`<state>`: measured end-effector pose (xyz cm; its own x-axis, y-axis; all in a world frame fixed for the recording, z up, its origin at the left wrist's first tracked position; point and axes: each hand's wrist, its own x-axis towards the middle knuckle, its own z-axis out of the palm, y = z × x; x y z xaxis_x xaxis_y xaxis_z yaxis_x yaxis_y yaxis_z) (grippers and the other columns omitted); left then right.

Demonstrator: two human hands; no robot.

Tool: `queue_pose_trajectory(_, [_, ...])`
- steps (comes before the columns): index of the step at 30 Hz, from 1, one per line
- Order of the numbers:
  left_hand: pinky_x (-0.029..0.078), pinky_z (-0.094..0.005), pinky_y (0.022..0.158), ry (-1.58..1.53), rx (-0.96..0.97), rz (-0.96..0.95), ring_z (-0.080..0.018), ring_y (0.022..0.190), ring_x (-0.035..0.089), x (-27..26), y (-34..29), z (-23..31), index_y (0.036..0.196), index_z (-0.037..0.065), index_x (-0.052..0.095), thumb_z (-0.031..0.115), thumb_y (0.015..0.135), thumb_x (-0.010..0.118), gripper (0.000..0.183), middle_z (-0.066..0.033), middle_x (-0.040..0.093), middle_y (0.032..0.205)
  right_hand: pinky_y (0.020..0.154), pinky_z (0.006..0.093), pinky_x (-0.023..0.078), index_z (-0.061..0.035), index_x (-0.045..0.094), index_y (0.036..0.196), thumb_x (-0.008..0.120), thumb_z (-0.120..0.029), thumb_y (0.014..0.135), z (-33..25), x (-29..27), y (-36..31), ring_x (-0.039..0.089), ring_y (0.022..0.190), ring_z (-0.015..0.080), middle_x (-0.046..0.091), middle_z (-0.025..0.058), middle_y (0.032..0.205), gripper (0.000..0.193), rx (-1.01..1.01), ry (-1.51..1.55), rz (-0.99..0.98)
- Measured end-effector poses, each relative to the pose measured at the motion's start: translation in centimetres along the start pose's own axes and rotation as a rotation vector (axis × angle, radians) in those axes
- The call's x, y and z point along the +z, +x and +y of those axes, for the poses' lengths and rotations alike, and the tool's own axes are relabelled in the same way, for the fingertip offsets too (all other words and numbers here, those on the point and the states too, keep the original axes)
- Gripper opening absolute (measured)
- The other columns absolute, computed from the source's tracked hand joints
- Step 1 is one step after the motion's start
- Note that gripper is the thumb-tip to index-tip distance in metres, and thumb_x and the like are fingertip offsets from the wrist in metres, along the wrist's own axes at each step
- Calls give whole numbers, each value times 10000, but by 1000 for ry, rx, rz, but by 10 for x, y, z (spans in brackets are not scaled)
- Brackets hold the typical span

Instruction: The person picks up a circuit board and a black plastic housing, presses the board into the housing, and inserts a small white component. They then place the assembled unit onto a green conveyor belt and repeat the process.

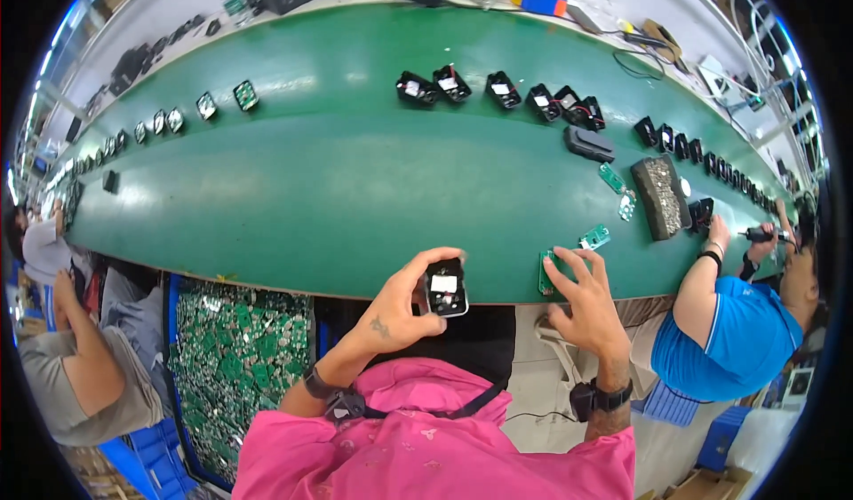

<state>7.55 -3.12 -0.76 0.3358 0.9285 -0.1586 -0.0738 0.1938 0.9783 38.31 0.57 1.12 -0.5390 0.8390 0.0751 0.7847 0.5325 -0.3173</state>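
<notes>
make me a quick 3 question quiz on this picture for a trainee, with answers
1. What does the left hand hold?
2. True or false: the right hand has its fingertips at a clear bottle.
3. Where in the picture is the big pile of boards? a) upper right b) lower right c) lower left

Key
1. A small open black case with a white patch inside.
2. False; its fingertips are at a green circuit board.
3. c

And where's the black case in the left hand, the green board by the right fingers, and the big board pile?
Black case (pixel 446 286): head view, on the white patch inside.
Green board (pixel 543 278): head view, uncovered left side.
Big board pile (pixel 240 353): head view, near its middle.
</notes>
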Motion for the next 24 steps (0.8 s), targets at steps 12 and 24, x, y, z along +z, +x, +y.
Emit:
queue_pose_trajectory(12, [512, -307, 947, -14, -13, -2, -145, 1125, 565, 18, 6, 7, 1470, 54, 413, 2, 684, 675, 831, -71, 523, 1358, 639, 337, 561, 8, 667, 1073, 636, 8, 908, -31, 23, -43, 686, 723, 228, 704, 125, 882, 168, 111, 694, 342])
queue_pose_trajectory(24, [506, -312, 949, 118, 50, -12, -151, 1170, 541, 40, -1, 23, 1506, 73, 340, -68, 679, 642, 892, -87, 473, 1398, 512, 221, 509, 38, 637, 1045, 631, -4, 945, -73, 4, 5, 666, 580, 93, 705, 87, 738, 108, 0, 866, 221])
